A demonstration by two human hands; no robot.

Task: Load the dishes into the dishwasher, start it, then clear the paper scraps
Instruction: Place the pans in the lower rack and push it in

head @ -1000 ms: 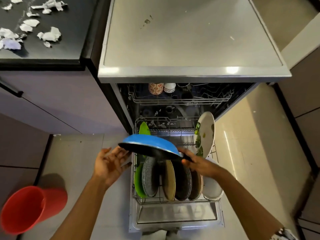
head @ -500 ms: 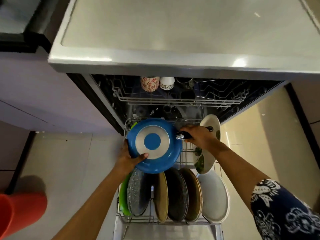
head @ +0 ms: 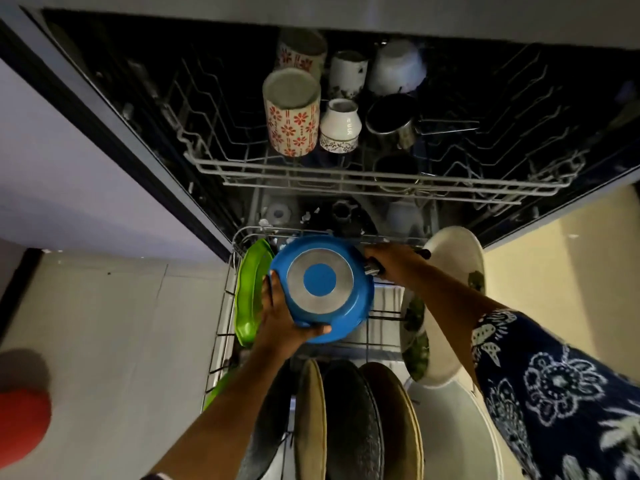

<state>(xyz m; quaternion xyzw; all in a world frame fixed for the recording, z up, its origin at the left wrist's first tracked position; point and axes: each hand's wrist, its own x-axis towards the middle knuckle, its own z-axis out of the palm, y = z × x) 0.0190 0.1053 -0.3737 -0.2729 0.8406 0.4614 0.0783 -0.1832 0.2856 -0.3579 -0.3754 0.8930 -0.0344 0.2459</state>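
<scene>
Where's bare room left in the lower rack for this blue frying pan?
Bare wire lies in the lower rack between the green plate and the white leaf-patterned plate, under the blue frying pan. The front row of upright plates is packed.

The right hand (head: 394,265) is wrapping round the handle of the blue pan (head: 322,289) and hiding most of it; only a metal collar and a black tip are showing. The pan's inside is facing away, unseen. The left hand (head: 280,327) is gripping the rim, its palm lying behind the pan. Hand and pan are covering part of the green plate (head: 251,292) at the left edge of the lower rack (head: 225,292). The right forearm is crossing the white patterned plate (head: 453,271) at the rack's right edge. The bottom border is cutting off the standing plates (head: 349,427) at the rack's near edge, and the left border is cutting the blurred red container (head: 20,424). Darkness is swallowing the back corners of the upper rack (head: 346,181). The lettering on the small white cup (head: 341,128) is showing too small to read.
</scene>
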